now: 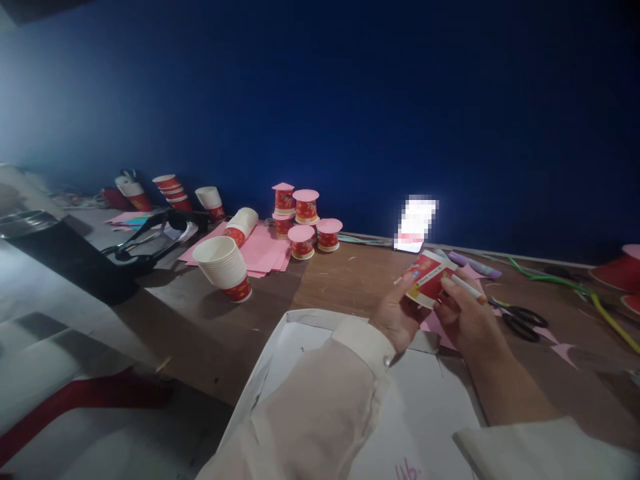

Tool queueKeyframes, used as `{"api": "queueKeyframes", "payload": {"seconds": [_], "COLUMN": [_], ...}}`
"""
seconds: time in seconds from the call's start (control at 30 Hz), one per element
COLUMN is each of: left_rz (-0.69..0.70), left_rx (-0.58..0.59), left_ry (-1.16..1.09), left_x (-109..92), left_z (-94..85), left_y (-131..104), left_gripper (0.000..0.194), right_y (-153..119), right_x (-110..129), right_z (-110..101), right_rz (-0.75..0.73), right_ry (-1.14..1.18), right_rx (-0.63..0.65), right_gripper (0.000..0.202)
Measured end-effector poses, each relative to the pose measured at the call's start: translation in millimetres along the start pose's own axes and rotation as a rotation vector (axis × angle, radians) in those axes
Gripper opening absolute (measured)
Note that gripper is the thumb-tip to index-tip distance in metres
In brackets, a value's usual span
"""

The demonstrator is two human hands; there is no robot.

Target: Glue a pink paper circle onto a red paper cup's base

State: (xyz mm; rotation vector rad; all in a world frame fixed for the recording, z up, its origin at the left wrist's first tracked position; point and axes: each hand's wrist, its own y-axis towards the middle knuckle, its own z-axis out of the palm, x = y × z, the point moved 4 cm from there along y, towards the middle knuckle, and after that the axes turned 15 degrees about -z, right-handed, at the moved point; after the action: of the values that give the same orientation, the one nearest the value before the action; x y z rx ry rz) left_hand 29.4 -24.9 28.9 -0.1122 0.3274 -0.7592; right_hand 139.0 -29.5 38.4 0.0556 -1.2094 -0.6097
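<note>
A red paper cup point(429, 279) with a white band is held tilted between both hands. My left hand point(399, 317) grips its lower left side, fingers wrapped round it. My right hand point(465, 308) is closed at the cup's right side and also holds a slim white stick-like item with an orange end point(467, 288), perhaps a pen. Below the hands lies an open white box point(310, 319) with pink paper point(439, 330) near its far right edge. Black scissors point(525, 321) lie to the right of my right hand.
Small red cups with pink paper tops point(301, 241) are stacked at the back middle. Left of them are pink sheets point(265, 250), a cup stack point(223, 267) and a black cylinder point(65, 257). A lit phone point(417, 223) leans on the blue wall; a purple tube point(475, 264) lies nearby.
</note>
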Motion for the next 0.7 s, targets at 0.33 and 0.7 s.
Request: {"api": "queueKeyframes", "payload": {"seconds": [0.33, 0.7], "left_rz": [0.057, 0.008], "left_rx": [-0.055, -0.152], "left_ry": [0.161, -0.003], "left_x": [1, -15], "left_z": [-4.5, -7.3], "left_y": [5, 2], "left_gripper": [0.044, 0.013], "right_y": [-3, -23], "right_x": [2, 48], "right_z": [-3, 10], "right_rz": [-0.116, -0.530], "right_ry": [-0.163, -0.618], "right_rx": [-0.100, -0.180], "right_gripper": [0.049, 0.036]}}
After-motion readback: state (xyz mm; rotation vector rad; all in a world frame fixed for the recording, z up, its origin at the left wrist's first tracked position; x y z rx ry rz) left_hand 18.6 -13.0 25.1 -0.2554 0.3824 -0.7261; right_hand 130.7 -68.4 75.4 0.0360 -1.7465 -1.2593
